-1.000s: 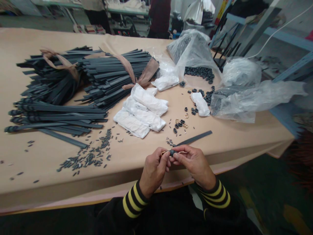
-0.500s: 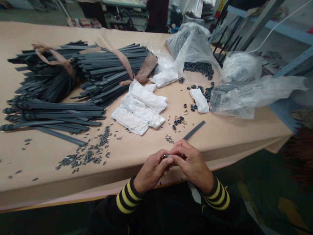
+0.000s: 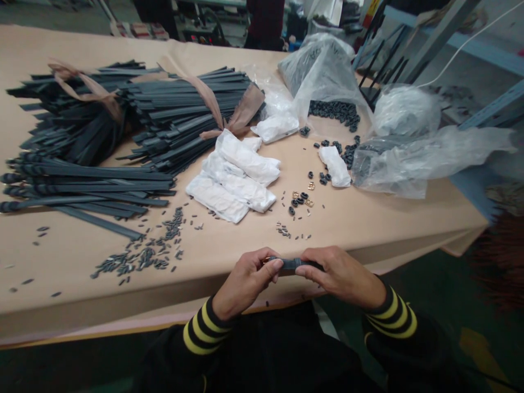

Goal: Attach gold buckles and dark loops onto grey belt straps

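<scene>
Between my hands, at the table's front edge, a dark strap (image 3: pixel 290 264) is stretched level. My left hand (image 3: pixel 249 279) pinches its left end, where a bit of gold-coloured metal shows at the fingers. My right hand (image 3: pixel 343 273) grips the strap farther right, with thumb and fingers closed by a dark loop (image 3: pixel 298 263) around it. Past my hands lie small dark pieces (image 3: pixel 283 230), some dark loops (image 3: pixel 292 210) and gold buckles (image 3: pixel 311 186).
Bundled dark straps (image 3: pixel 188 109) and finished-looking straps (image 3: pixel 94 183) lie left. White packets (image 3: pixel 237 177) rest mid-table, small dark pieces (image 3: pixel 143 259) nearer. Plastic bags (image 3: pixel 321 71) stand at the back right. A person (image 3: pixel 265 22) is beyond the table.
My right hand has moved right, away from my left hand, and more of the strap shows between them. The strap's free end no longer sticks out over the table.
</scene>
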`<act>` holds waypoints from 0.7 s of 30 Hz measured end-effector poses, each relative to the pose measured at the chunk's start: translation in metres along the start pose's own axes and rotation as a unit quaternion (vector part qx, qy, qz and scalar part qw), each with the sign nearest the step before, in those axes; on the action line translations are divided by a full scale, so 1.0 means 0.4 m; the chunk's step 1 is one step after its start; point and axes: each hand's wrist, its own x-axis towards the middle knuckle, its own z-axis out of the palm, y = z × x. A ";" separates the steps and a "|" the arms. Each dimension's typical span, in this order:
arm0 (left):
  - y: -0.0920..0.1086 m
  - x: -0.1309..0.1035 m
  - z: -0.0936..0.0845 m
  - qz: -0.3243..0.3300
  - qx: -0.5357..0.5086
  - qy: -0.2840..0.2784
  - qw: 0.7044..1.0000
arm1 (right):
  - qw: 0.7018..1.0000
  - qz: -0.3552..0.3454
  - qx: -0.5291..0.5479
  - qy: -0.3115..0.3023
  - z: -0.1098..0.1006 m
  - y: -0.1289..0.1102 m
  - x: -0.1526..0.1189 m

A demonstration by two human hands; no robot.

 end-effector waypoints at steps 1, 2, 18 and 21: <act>0.002 -0.001 0.001 0.003 0.016 0.005 1.000 | 1.000 0.009 0.021 -0.015 0.001 -0.002 0.000; 0.004 -0.002 0.002 0.006 0.031 0.009 0.999 | 0.998 0.017 0.046 -0.028 0.002 -0.005 0.001; -0.005 -0.010 0.012 0.027 0.125 0.028 0.991 | 0.989 0.058 0.130 -0.027 0.048 -0.030 0.007; -0.008 -0.008 0.011 0.024 0.104 0.022 0.994 | 0.995 0.072 0.069 -0.010 0.048 -0.039 0.010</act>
